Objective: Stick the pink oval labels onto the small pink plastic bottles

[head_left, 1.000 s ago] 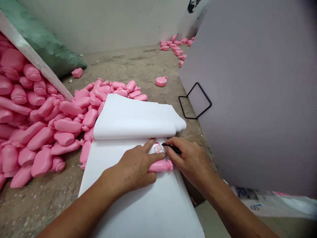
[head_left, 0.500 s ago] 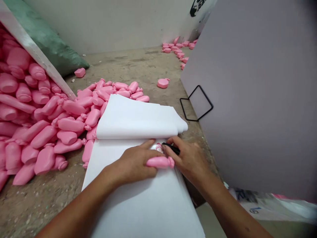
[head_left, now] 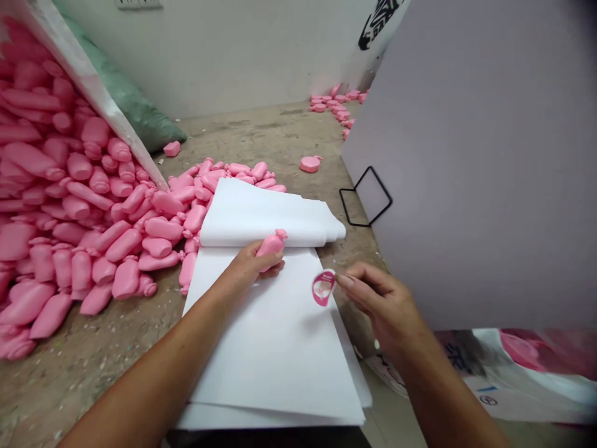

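My left hand is closed around a small pink bottle, its capped end pointing up and away. It is above the white paper sheets, near where their far end folds over in a roll. To the right, my right hand pinches the edge of a round pink-and-white sticker between thumb and fingertip. The sticker hangs above the right side of the paper, curled slightly, apart from the bottle. My right palm and lower fingers are partly hidden.
A big heap of pink bottles spills from behind a white board on the left. A green sack leans there. A grey panel with a black wire stand rises on the right. More pink bottles lie at the back.
My left hand has lifted and turned the bottle upright, moving left and away. My right hand has drawn right with the sticker. The black object at my right fingers no longer shows.
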`<control>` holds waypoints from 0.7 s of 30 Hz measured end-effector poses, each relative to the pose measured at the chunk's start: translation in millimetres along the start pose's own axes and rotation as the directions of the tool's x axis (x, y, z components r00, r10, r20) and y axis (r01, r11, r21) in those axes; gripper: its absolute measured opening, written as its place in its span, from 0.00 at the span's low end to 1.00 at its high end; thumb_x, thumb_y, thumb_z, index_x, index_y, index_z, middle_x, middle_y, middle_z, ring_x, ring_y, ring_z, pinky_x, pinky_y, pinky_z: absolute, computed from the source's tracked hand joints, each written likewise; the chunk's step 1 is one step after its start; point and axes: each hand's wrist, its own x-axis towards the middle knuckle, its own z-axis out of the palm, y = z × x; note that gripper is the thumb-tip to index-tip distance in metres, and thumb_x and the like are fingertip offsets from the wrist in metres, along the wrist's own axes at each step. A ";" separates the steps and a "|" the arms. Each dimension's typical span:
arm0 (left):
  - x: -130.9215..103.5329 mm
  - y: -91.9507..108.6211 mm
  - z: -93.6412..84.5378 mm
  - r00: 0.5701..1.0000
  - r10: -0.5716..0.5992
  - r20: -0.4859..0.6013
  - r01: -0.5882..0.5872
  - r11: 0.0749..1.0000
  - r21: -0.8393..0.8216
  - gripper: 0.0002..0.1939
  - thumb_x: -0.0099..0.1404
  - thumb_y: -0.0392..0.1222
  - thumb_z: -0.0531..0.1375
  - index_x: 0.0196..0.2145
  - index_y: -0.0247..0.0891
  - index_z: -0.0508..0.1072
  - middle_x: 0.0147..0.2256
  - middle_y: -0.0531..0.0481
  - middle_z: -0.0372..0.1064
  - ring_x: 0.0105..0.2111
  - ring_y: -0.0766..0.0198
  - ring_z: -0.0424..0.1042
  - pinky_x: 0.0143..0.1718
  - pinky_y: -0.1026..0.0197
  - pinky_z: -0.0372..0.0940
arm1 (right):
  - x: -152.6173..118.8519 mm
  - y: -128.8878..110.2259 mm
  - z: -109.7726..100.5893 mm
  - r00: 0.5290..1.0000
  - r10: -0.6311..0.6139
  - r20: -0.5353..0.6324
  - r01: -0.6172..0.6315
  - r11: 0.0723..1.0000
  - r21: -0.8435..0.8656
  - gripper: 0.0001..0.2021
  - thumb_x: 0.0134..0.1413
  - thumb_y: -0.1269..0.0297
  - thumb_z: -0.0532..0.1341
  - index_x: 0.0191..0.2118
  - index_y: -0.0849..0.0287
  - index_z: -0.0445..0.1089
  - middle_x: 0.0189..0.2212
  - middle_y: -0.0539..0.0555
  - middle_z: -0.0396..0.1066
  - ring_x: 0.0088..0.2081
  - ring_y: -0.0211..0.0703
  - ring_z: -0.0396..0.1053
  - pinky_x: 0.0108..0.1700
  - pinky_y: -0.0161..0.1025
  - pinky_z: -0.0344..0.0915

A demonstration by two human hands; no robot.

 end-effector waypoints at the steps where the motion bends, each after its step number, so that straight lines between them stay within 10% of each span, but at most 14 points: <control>1: -6.9 -0.4 1.4 1.000 0.009 -0.003 -0.009 1.000 -0.005 0.18 0.55 0.44 0.70 0.42 0.36 0.74 0.44 0.44 0.72 0.43 0.61 0.74 0.47 0.58 0.66 | -6.3 -2.9 -0.3 1.000 0.020 0.012 -0.021 0.999 0.045 0.19 0.47 0.48 0.66 0.21 0.55 0.63 0.18 0.44 0.50 0.22 0.35 0.47 0.25 0.36 0.47; 11: -110.9 -37.9 7.3 0.998 0.007 -0.061 -0.017 0.986 -0.163 0.25 0.51 0.42 0.72 0.44 0.40 0.68 0.32 0.54 0.69 0.32 0.69 0.68 0.33 0.66 0.61 | -54.3 -12.1 28.6 0.960 0.034 0.277 0.013 0.986 -0.165 0.16 0.51 0.49 0.63 0.23 0.56 0.70 0.20 0.49 0.63 0.25 0.40 0.59 0.28 0.38 0.54; 15: -129.4 -49.3 0.0 0.988 0.037 -0.152 -0.054 0.993 -0.107 0.25 0.51 0.40 0.73 0.44 0.40 0.69 0.32 0.56 0.66 0.30 0.71 0.64 0.32 0.67 0.60 | -69.9 -10.5 34.1 0.975 -0.092 0.201 0.157 0.928 -0.339 0.14 0.53 0.49 0.61 0.28 0.55 0.70 0.23 0.50 0.68 0.27 0.42 0.62 0.31 0.39 0.56; 21: -144.2 -51.6 -7.5 0.979 0.067 -0.195 -0.088 0.991 -0.100 0.23 0.52 0.41 0.72 0.44 0.40 0.69 0.31 0.56 0.67 0.31 0.71 0.65 0.32 0.66 0.60 | -83.6 -14.9 50.1 0.967 0.030 0.253 -0.014 0.998 -0.063 0.12 0.48 0.53 0.66 0.32 0.55 0.69 0.27 0.48 0.69 0.30 0.41 0.65 0.32 0.36 0.60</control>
